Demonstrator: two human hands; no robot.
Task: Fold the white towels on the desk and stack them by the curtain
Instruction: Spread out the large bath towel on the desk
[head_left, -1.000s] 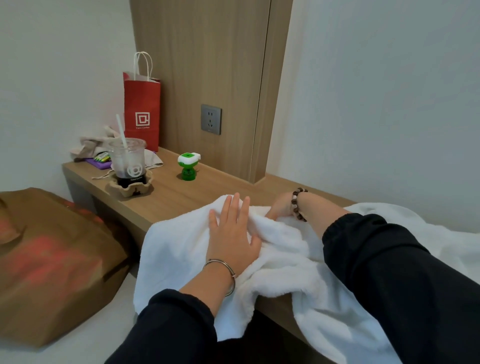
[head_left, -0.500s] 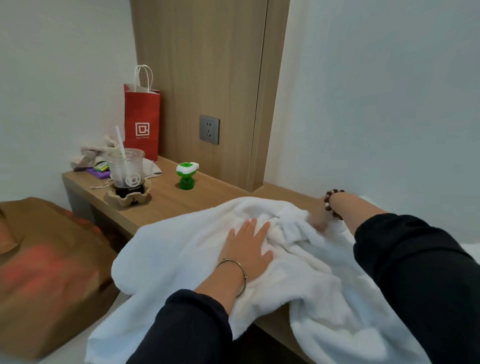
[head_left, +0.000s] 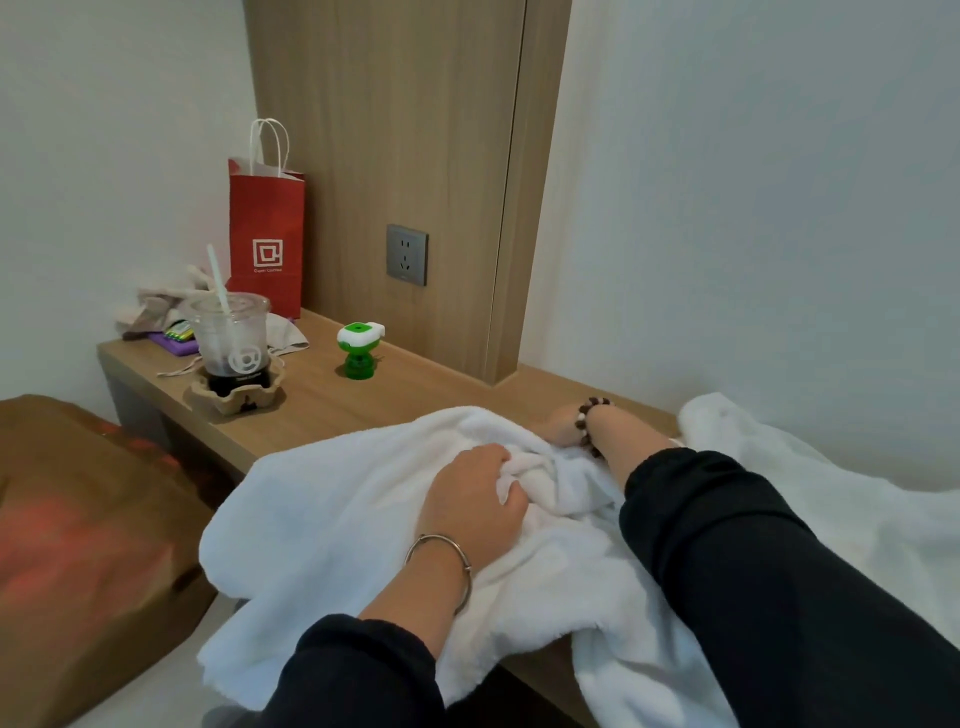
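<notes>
White fluffy towel (head_left: 363, 519): lies crumpled across the near edge of the light wooden desk (head_left: 322, 400), with its left and front parts hanging over the edge.

Left hand (head_left: 472, 499): on top of the towel near its middle, fingers curled round a bunched fold of the cloth, gripping it. Thin silver bangle (head_left: 441, 545) on that wrist, black sleeve below.

Right hand (head_left: 558, 423): behind the raised fold, down at the desk surface. The towel covers most of it, so I cannot tell whether it grips anything. Dark beaded bracelet (head_left: 589, 415) on the wrist.

More white towel cloth (head_left: 779, 467) is spread along the wall to the right; I cannot tell whether it is a separate piece.

Further left on the desk:
- small green-and-white plastic device (head_left: 358, 348), standing upright, well apart from the towel
- clear plastic cup with a white straw (head_left: 231, 338), dark liquid at the bottom, set in a brown cardboard cup holder (head_left: 236, 397)
- red paper bag with white handles (head_left: 266, 234), upright against the wooden wall panel

Grey wall socket (head_left: 407, 254) is set in that panel. Large brown paper bag (head_left: 78, 519) sits low at left, beside the desk.
</notes>
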